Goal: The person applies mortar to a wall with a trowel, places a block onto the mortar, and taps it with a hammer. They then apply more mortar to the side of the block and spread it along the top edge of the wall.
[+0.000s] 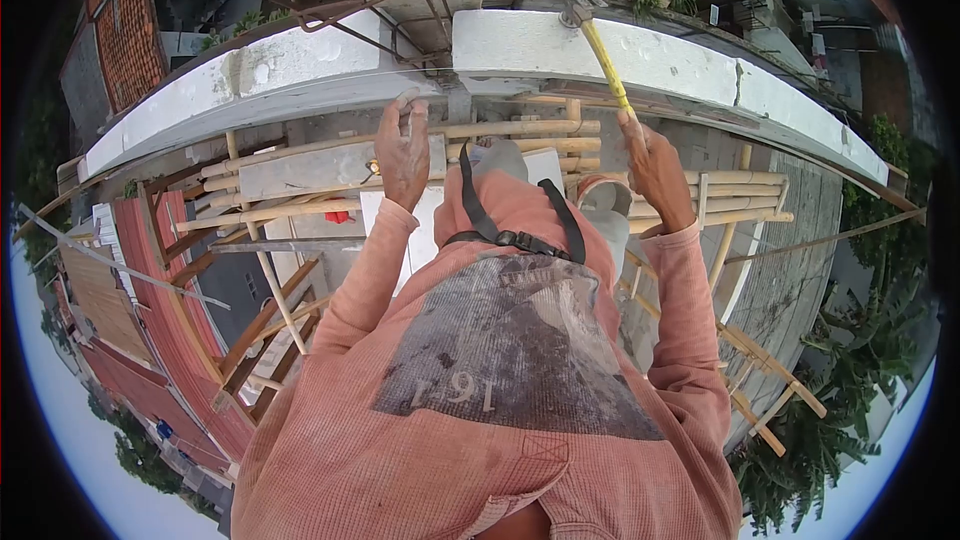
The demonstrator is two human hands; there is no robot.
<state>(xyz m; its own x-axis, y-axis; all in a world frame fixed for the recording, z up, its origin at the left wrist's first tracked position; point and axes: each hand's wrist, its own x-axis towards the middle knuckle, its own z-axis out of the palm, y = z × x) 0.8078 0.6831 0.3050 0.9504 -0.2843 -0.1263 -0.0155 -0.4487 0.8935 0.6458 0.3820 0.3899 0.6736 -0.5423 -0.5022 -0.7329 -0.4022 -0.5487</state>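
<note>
- Leftmost, on the near side of the white block wall [680, 52], bamboo poles [270, 215] are running roughly alongside it, and a flat grey board [310, 170] is lying among them.
- Just on the near side of the wall's gap, the left hand [403, 155] is holding itself raised, its fingers bending loosely with the tips nearest the wall; whether they are pinching anything, I cannot tell. Pale dust is coating them.
- Right of the wall's gap, the hammer [607, 67] is reaching out past the fingers of the right hand [655, 165], its head [578, 10] sitting over the wall's far edge; whether it is touching the wall, I cannot tell.
- Its long axis is slanting across the wall, the head end pointing to the far side and somewhat left, the grip end to the near side.
- It is showing a yellow handle and a dull grey metal head.
- On the wall's near side, the right fingers are wrapping closed around the handle's lower end.
</note>
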